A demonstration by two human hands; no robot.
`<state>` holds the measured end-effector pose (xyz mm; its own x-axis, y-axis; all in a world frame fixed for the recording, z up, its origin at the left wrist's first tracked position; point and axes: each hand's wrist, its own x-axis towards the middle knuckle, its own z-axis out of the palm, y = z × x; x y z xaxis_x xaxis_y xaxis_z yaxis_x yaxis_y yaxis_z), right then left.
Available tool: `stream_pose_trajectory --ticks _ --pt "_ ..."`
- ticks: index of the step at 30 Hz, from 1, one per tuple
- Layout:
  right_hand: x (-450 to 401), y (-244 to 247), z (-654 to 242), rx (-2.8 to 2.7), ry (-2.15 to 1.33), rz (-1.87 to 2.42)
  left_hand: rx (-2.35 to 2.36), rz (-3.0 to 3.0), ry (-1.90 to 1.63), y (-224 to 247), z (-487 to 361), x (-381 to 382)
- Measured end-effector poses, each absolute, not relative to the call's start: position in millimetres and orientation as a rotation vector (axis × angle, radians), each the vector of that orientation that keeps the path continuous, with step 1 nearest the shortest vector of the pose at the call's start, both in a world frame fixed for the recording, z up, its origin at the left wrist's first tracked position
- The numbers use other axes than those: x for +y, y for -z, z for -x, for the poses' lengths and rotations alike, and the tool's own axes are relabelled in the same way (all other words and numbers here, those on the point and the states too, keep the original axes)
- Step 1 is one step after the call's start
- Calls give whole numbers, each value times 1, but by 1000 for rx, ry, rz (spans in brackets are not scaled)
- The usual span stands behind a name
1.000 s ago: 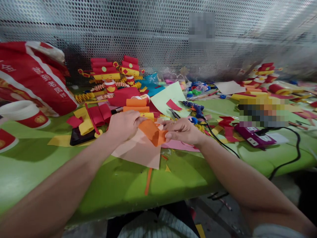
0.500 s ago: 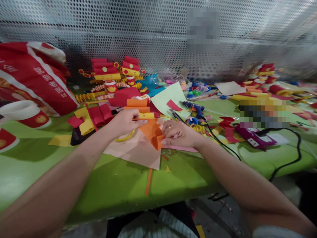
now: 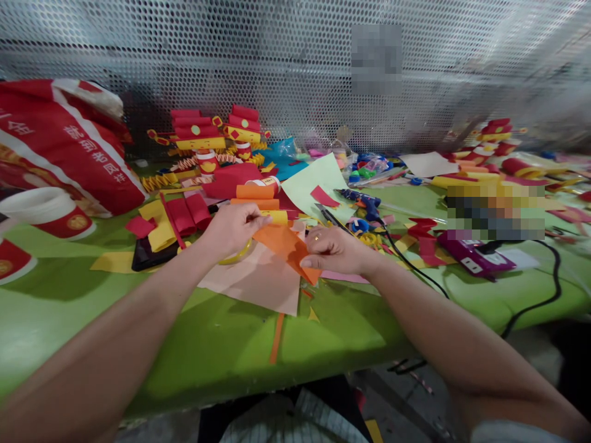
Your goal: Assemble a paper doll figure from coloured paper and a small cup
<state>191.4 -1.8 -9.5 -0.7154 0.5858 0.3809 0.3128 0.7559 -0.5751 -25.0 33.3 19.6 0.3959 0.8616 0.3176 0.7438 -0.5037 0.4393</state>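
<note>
A strip of orange paper (image 3: 281, 244) is stretched between my two hands, slanting down to the right. My left hand (image 3: 235, 229) pinches its upper left end. My right hand (image 3: 336, 249), with a ring on one finger, grips the lower right end between thumb and fingers. Under the strip lies a sheet of pale pink paper (image 3: 258, 284). Part of a yellow ring (image 3: 237, 253) shows below my left hand. Just beyond the hands sit a rolled orange paper piece (image 3: 255, 193) and a small yellow paper roll (image 3: 278, 216).
Finished red and yellow paper figures (image 3: 198, 138) stand at the back left. A blue glue gun (image 3: 367, 203) lies right of a pale green sheet (image 3: 318, 178). Paper cups (image 3: 50, 212) and a red bag (image 3: 69, 147) are at left; a purple box (image 3: 475, 253) with a black cable is at right.
The orange strip's right end was curled up and is now flatter and extends farther right and down. My right hand has shifted slightly; my left stays nearly in place.
</note>
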Motion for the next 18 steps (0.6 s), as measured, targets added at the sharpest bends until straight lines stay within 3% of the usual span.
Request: stream_pose_trajectory --ticks 10,18 --pt "-6 9 -190 -2395 -805 752 1404 -2271 -685 -23 23 26" --pt "-8 13 -175 -1792 -799 1146 1481 -2395 -518 -19 3 9"
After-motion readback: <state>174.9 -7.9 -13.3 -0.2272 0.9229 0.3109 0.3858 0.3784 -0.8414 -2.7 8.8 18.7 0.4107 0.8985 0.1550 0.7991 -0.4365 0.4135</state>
